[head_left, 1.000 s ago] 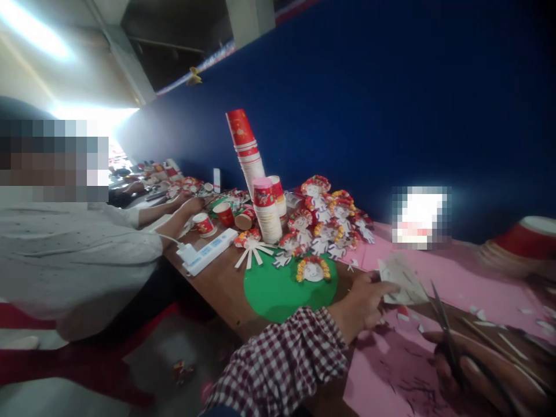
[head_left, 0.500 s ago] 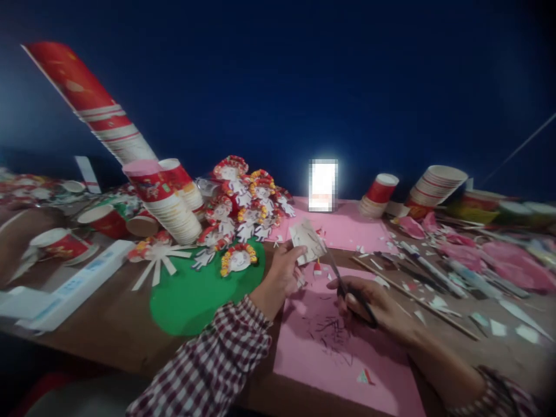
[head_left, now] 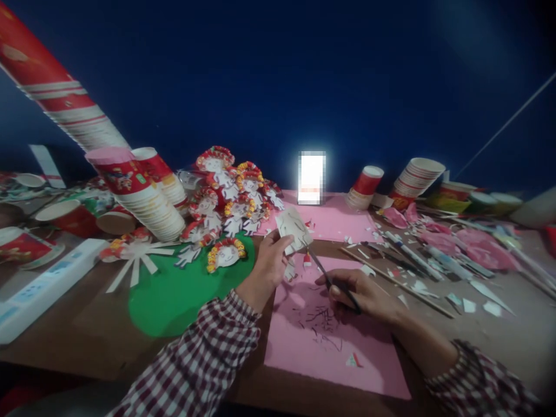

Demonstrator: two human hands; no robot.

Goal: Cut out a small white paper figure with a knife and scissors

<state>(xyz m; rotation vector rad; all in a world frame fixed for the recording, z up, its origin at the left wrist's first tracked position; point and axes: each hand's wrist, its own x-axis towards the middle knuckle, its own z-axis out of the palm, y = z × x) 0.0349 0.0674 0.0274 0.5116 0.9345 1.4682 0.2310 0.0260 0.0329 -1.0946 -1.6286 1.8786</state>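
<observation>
My left hand (head_left: pixel 269 260) pinches a small piece of white paper (head_left: pixel 292 229) with faint drawn lines, held up above the table. In my right hand (head_left: pixel 354 292) is a pair of scissors (head_left: pixel 319 265), its fingers wrapped round the dark handles. The blades point up and left, with their tips at the paper's lower right edge. Below both hands lies a pink sheet (head_left: pixel 334 370) with dark scribbles and a small coloured scrap. Left of my hands, a cut-out paper face with a yellow and red frill (head_left: pixel 226 255) rests on a green round sheet (head_left: pixel 174 301).
Several paper dolls (head_left: pixel 237 214) are heaped behind the green sheet. Stacked paper cups (head_left: pixel 147 202) lean at the left, and more cups (head_left: pixel 365 188) stand at the back right. A bright screen (head_left: pixel 311 178) stands behind. Pens (head_left: pixel 414 256), a thin stick (head_left: pixel 399 284) and paper scraps lie right.
The view has swung a little to the right, so the table things sit further left. The scissor tips are now at the paper's lower right edge; both hands keep their hold.
</observation>
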